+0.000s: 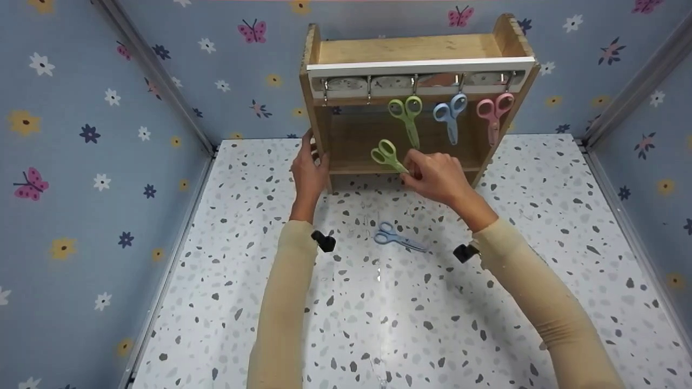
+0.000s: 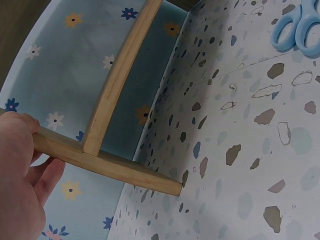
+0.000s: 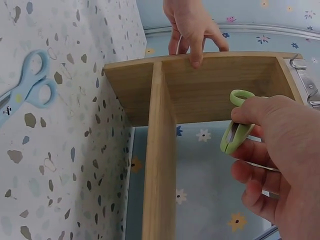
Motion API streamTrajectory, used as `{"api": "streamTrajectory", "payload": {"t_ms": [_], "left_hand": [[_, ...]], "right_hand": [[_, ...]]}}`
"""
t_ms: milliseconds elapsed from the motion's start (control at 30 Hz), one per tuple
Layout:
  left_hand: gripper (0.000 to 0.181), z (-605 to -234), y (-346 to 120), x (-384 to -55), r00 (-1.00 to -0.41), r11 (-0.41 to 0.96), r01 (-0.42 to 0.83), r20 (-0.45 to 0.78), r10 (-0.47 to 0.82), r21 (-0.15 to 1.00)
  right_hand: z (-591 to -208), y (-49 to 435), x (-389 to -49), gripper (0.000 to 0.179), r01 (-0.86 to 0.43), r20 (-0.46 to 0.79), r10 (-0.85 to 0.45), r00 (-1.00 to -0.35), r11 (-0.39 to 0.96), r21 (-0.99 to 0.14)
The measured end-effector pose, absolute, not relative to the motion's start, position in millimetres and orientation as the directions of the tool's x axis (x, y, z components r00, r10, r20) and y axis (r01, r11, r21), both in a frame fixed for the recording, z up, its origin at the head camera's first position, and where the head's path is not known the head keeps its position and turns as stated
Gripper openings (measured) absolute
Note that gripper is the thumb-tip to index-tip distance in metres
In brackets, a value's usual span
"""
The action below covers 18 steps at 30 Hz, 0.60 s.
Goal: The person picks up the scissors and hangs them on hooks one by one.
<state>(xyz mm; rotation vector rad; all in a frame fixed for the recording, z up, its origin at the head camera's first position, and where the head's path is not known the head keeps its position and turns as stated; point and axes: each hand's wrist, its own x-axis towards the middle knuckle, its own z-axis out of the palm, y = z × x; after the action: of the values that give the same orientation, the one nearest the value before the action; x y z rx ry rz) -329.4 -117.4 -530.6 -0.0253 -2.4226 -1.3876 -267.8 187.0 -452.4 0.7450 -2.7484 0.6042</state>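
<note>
My right hand (image 1: 440, 175) pinches green scissors (image 1: 398, 165) by the blade end, their finger loops pointing up and left, in front of a wooden rack (image 1: 405, 51). With thumb and fingers on either side, my left hand (image 1: 311, 170) grips the rack's left side panel; the left wrist view shows this panel (image 2: 125, 172) closely. From the rack's hooks hang another pair of green scissors (image 1: 412, 132), blue scissors (image 1: 453, 129) and pink scissors (image 1: 493, 129). The two leftmost hooks, including the end hook (image 1: 325, 92), hold nothing.
Another pair of blue scissors (image 1: 403, 239) lies on the speckled white tabletop (image 1: 378, 324) between my forearms. Flower-patterned walls (image 1: 97, 216) enclose the table at the left, back and right. The rack stands near the back wall.
</note>
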Motion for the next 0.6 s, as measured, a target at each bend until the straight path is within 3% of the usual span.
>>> {"api": "streamTrajectory", "payload": {"t_ms": [600], "left_hand": [[0.065,-529.0,-116.3,-330.8,-0.947,0.523,0.155,0.276,-0.162,0.838]], "right_hand": [[-434.2,179.4,-270.1,0.016,-0.523,0.321,-0.428,-0.845,0.787,-0.327]]}}
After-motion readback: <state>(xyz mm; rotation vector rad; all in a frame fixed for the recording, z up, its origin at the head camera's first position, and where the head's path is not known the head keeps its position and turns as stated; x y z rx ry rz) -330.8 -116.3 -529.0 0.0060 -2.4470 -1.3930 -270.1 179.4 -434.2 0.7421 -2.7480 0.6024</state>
